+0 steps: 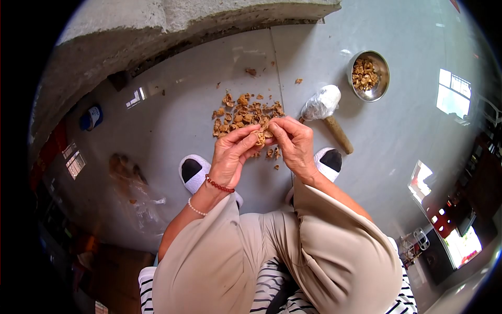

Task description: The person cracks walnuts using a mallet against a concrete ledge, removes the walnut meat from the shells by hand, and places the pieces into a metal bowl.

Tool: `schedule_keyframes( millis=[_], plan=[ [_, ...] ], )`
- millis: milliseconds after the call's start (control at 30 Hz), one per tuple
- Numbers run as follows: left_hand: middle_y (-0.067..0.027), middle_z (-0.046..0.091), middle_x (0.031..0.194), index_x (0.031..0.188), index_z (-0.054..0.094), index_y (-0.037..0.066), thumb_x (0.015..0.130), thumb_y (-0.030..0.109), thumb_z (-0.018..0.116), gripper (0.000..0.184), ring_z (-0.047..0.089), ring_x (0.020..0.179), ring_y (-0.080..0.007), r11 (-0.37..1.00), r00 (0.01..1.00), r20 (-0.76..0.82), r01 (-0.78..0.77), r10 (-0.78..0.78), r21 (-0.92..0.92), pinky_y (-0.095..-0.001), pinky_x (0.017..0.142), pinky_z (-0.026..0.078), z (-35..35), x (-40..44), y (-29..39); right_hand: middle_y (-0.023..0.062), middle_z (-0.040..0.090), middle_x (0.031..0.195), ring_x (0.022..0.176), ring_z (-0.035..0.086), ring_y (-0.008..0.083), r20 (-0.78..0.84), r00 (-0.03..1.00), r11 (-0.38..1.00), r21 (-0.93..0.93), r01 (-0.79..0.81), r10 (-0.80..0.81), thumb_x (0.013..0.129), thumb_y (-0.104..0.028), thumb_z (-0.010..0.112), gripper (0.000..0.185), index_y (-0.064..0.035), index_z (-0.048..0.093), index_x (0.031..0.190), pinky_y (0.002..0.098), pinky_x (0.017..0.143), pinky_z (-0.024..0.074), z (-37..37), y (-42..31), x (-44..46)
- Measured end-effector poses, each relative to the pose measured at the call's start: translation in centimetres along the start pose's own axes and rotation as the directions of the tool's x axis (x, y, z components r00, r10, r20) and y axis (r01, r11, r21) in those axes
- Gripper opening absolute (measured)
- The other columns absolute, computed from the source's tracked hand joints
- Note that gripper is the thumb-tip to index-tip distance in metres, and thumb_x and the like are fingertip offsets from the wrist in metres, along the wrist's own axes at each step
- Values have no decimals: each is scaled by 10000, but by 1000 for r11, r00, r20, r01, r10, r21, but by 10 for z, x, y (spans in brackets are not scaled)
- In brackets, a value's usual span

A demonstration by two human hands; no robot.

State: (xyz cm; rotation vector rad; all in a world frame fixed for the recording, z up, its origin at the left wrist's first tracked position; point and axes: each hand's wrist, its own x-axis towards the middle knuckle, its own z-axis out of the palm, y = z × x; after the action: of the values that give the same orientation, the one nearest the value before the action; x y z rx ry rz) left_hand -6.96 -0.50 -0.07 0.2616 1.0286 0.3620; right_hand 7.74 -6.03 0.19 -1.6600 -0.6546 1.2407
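Observation:
My left hand (232,154) pinches a cracked walnut (260,138) between thumb and fingers, its pale kernel partly showing. Thumb and forefinger of my right hand (294,144) are closed on the walnut's shell at its right side, and the fingertips of both hands nearly meet. Just beyond, a pile of broken walnut shells (240,112) lies on the grey floor. A hammer with a plastic-wrapped head (322,102) and a wooden handle (339,135) rests to the right of my hands. Farther right stands a metal bowl (384,78) holding walnut kernels (364,74).
My slippered feet (194,170) flank the shells. A clear plastic bag (144,201) with brown contents lies at left, and a blue container (91,118) stands beyond it. A rough concrete ledge (172,26) crosses the far left. Stray shell bits (251,71) dot the floor.

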Motion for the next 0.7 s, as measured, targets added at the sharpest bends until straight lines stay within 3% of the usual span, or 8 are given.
schedule_keyframes(
  millis=[167,267,367,400,500,533,633,700],
  plan=[
    [-74,638,1028,1111,607,10,875,95,606,251,615,909,-125,998,998,30,54,-53,-37,-237,820,522,3,1,5,59,587,812,656,611,99,26,999,996,72,-47,46,915,-62,529,150,62,606,947,221,581,525,-6,3,4],
    [-94,626,1060,1129,588,4,880,86,593,262,616,959,-159,988,994,99,66,-53,-140,-261,857,523,1,2,4,61,573,759,578,593,95,-43,993,978,183,-98,108,891,-26,545,111,60,612,907,210,528,493,-4,-3,4],
    [-137,580,1135,1191,521,-24,901,78,553,309,582,1055,-218,969,987,156,82,-45,-234,-307,937,494,-1,5,8,45,547,743,561,577,88,-69,992,988,125,-95,104,904,-38,531,118,53,601,931,208,511,487,-17,0,5],
    [-141,578,1136,1184,521,-22,903,75,548,299,578,1063,-222,967,987,158,73,-35,-244,-310,940,492,-1,5,8,61,533,806,613,575,98,-22,995,992,76,-96,98,884,-36,552,107,32,606,947,220,528,485,-21,-2,3],
    [-142,580,1126,1157,525,-15,904,70,545,268,576,1066,-223,964,987,161,59,-17,-260,-311,936,493,-1,5,8,82,521,908,696,576,123,89,970,889,-387,243,-227,848,-35,589,140,2,608,982,240,570,492,-26,-2,2],
    [-135,586,1114,1144,528,-10,901,71,551,258,581,1054,-217,965,988,155,60,-21,-256,-308,927,497,0,5,8,97,507,984,748,571,147,92,965,880,-394,263,-247,781,-45,665,246,-21,605,1019,257,604,495,-25,-13,-1],
    [-111,603,1077,1119,537,14,888,82,576,244,595,1005,-189,979,980,195,72,-33,-192,-290,885,507,-9,8,2,96,506,1014,744,582,145,134,967,952,-188,241,-218,731,-72,728,347,-25,592,1047,252,604,495,-15,-26,1],
    [-89,616,1042,1108,545,23,865,79,608,257,605,951,-164,989,982,184,68,-43,-132,-269,838,510,-10,8,2,87,563,920,693,596,141,148,965,953,-184,242,-216,700,-93,761,339,-16,618,998,250,579,491,-11,-25,2]
  ],
)
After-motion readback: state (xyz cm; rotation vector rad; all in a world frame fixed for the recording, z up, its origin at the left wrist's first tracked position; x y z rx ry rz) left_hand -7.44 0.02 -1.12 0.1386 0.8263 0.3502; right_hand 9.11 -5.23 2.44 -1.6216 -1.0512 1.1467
